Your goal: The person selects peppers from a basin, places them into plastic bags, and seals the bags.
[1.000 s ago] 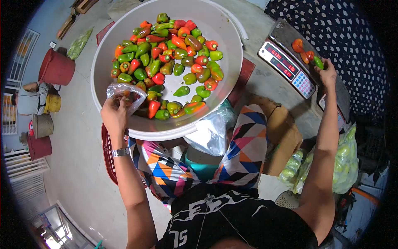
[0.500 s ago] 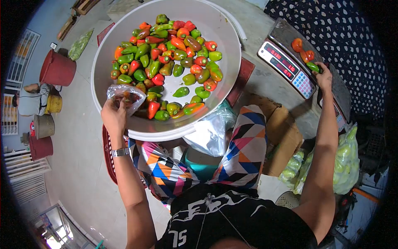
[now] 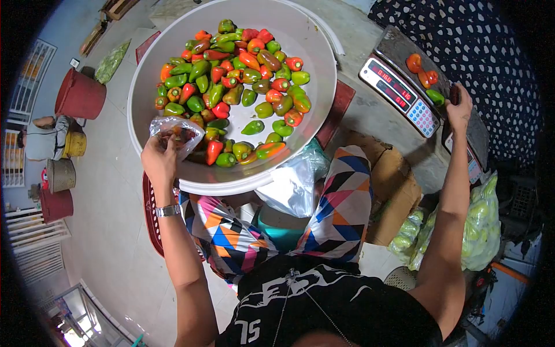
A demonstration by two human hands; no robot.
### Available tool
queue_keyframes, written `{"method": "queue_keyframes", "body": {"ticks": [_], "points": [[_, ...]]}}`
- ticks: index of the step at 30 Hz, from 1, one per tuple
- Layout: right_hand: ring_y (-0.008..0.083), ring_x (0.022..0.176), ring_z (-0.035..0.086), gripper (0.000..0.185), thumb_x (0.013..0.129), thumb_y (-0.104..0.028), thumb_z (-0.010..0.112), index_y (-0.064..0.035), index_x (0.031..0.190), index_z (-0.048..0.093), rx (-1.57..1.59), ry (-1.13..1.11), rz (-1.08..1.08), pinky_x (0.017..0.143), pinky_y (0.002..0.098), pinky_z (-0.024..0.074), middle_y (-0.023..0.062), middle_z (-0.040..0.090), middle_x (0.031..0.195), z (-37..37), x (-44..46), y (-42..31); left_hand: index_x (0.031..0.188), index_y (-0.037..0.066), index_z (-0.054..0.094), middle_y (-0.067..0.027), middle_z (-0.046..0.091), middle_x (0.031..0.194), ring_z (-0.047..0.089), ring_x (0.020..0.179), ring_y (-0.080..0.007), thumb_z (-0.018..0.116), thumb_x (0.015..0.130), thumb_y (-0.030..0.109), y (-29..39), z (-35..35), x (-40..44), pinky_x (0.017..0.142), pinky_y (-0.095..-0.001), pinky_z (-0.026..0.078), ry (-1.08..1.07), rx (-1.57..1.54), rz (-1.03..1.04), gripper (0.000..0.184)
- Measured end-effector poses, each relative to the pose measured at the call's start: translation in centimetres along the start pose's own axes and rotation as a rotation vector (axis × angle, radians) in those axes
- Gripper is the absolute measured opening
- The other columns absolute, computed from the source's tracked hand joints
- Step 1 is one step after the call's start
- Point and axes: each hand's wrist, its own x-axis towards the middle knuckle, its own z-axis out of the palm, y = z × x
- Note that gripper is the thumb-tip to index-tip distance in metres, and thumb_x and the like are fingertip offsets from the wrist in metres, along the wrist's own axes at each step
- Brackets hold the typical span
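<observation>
My left hand (image 3: pixel 159 161) pinches the rim of a clear plastic bag (image 3: pixel 193 136) with reddish peppers inside. The bag rests over the near left edge of a wide pale tub (image 3: pixel 317 75), which holds many red, green and mixed-colour peppers (image 3: pixel 250 76). Over on the right, my right hand (image 3: pixel 460 110) is closed around a dark brownish pepper (image 3: pixel 455 92), partly hidden by the fingers, at the scale platform (image 3: pixel 399 41). On that platform lie red-orange peppers (image 3: pixel 428 78) and a green pepper (image 3: pixel 435 97). The digital scale (image 3: pixel 399 95) shows lit red figures.
A stack of clear plastic bags (image 3: pixel 292 188) lies by my lap. To the right are a cardboard box (image 3: pixel 396 191) and bagged green produce (image 3: pixel 483 225). Another person (image 3: pixel 45 141) is at far left, near red buckets (image 3: pixel 81 95). Dark patterned cloth (image 3: pixel 457 34) hangs behind the scale.
My right hand has let go of the green pepper, which stays on the platform, and has shifted right with a dark pepper. The scale's figures have changed. My left hand stays put.
</observation>
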Motion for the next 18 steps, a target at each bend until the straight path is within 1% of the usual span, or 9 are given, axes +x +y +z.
{"method": "queue_keyframes", "body": {"ticks": [1,2,9,12,15,17,18], "points": [[0.033,0.127,0.056,0.065,0.07,-0.005,0.077,-0.0129,0.133,0.062,0.029,0.021,0.018,0.111,0.0412,0.0414,0.0139,0.061,0.136,-0.6,0.0,0.0,0.111,-0.005,0.072,-0.0163,0.076,0.097,0.073,0.088,-0.0219,0.071,0.092,0.012,-0.2,0.1,0.0,0.082,-0.0346,0.055,-0.002,-0.001,-0.005,0.025],[0.0331,0.128,0.055,0.067,0.07,-0.007,0.078,-0.0129,0.135,0.061,-0.032,0.009,0.011,0.113,0.0409,0.0394,0.0138,0.06,0.137,-1.1,0.1,0.1,0.11,-0.005,0.072,-0.0162,0.076,0.097,0.073,0.088,-0.0219,0.071,0.092,0.012,-0.5,0.2,0.2,0.082,-0.0348,0.055,-0.004,-0.003,-0.01,0.025],[0.0328,0.128,0.055,0.066,0.071,-0.01,0.08,-0.0127,0.134,0.062,-0.089,0.017,0.049,0.112,0.0405,0.0401,0.0139,0.06,0.136,-1.9,-0.6,1.0,0.109,-0.005,0.072,-0.0174,0.076,0.097,0.073,0.087,-0.0238,0.072,0.091,0.015,0.1,-0.2,-0.1,0.082,-0.0351,0.054,0.009,-0.026,0.005,0.027],[0.0326,0.127,0.055,0.066,0.072,-0.011,0.08,-0.0122,0.134,0.061,-0.115,0.0,0.042,0.111,0.0408,0.041,0.014,0.061,0.135,-2.0,-0.8,0.5,0.108,-0.005,0.072,-0.0183,0.076,0.096,0.073,0.087,-0.0245,0.072,0.091,0.016,0.0,-0.2,0.0,0.082,-0.0353,0.054,-0.001,0.025,-0.004,0.027],[0.0327,0.127,0.055,0.066,0.071,-0.01,0.08,-0.0117,0.135,0.061,-0.088,-0.015,0.017,0.109,0.0413,0.0422,0.0144,0.06,0.135,-2.0,-0.7,0.1,0.102,-0.002,0.073,-0.0178,0.075,0.09,0.073,0.084,-0.0304,0.072,0.088,0.017,-0.3,0.1,-0.1,0.078,-0.0378,0.054,0.064,-0.001,0.074,0.023],[0.0328,0.126,0.055,0.066,0.071,-0.009,0.08,-0.0116,0.134,0.061,-0.067,-0.005,0.025,0.109,0.0415,0.0427,0.0146,0.06,0.134,-1.6,-0.6,0.1,0.105,-0.004,0.073,-0.0181,0.075,0.093,0.073,0.086,-0.0263,0.073,0.09,0.017,-0.3,0.0,0.1,0.08,-0.0361,0.054,0.034,0.023,0.045,0.026],[0.0329,0.125,0.055,0.065,0.073,-0.013,0.08,-0.0112,0.135,0.061,-0.061,-0.016,0.027,0.109,0.0417,0.0427,0.0155,0.06,0.134,-1.4,-0.6,0.1,0.106,-0.005,0.072,-0.0183,0.076,0.095,0.073,0.088,-0.0242,0.073,0.09,0.017,-0.3,0.0,0.1,0.081,-0.0353,0.054,0.019,0.035,0.03,0.027]]}}
